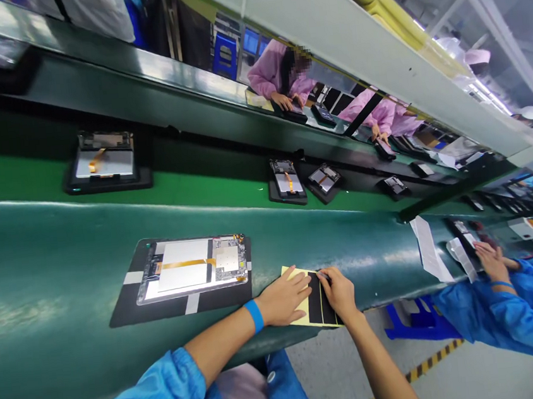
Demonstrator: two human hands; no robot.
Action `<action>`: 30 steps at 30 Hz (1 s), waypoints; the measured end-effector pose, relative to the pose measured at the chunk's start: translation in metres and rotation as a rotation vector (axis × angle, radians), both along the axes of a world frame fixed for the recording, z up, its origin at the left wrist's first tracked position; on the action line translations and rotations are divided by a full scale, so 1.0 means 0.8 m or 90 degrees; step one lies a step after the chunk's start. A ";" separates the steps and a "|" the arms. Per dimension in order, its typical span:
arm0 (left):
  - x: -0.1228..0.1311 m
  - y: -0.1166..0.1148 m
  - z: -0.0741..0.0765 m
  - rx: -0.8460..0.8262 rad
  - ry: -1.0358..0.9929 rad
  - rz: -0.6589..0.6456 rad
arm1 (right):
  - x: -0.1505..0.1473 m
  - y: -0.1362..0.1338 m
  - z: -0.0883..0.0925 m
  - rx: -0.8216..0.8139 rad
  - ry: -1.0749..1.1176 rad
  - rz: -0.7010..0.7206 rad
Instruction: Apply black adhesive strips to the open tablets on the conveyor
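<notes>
My left hand (pixel 281 301) lies flat with its fingers spread, on the left part of a pale yellow backing sheet (pixel 304 321) at the bench's front edge. Black rectangular stickers (pixel 314 302) sit on that sheet. Over its right side my right hand (pixel 341 290) is closed, thumb and finger pinched near the top of a black sticker; what is between them is hidden. Left of the hands is an opened tablet (pixel 183 266), showing its circuit board, silvery panels and an orange flat cable. It rests on a black mat (pixel 130 308) with grey strips.
Behind the bench (pixel 32 281), a green conveyor belt (pixel 208 190) carries several opened tablets, one (pixel 105 159) at left. To the right, a co-worker's hands (pixel 492 261) work near white paper strips (pixel 428 249). A blue stool (pixel 417 323) stands below. Other people in pink sit across the line.
</notes>
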State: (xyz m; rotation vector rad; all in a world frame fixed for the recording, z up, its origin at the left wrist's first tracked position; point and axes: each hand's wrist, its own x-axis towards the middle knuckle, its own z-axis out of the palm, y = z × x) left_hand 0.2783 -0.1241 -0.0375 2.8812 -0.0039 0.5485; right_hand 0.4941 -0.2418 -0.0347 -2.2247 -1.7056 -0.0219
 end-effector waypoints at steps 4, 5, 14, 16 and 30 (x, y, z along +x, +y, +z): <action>0.002 0.000 -0.004 -0.008 -0.002 -0.002 | -0.003 0.004 0.000 -0.015 -0.019 -0.018; 0.002 -0.001 -0.005 -0.010 -0.003 -0.003 | -0.004 0.004 0.000 -0.017 -0.024 -0.021; 0.004 -0.001 -0.009 -0.026 -0.009 -0.002 | -0.017 -0.020 -0.007 0.048 -0.044 -0.013; 0.004 -0.002 -0.010 -0.028 -0.007 -0.002 | -0.021 -0.028 -0.007 0.070 -0.045 -0.004; 0.004 0.000 -0.007 -0.040 -0.013 -0.007 | -0.041 -0.075 0.054 0.261 -0.118 0.079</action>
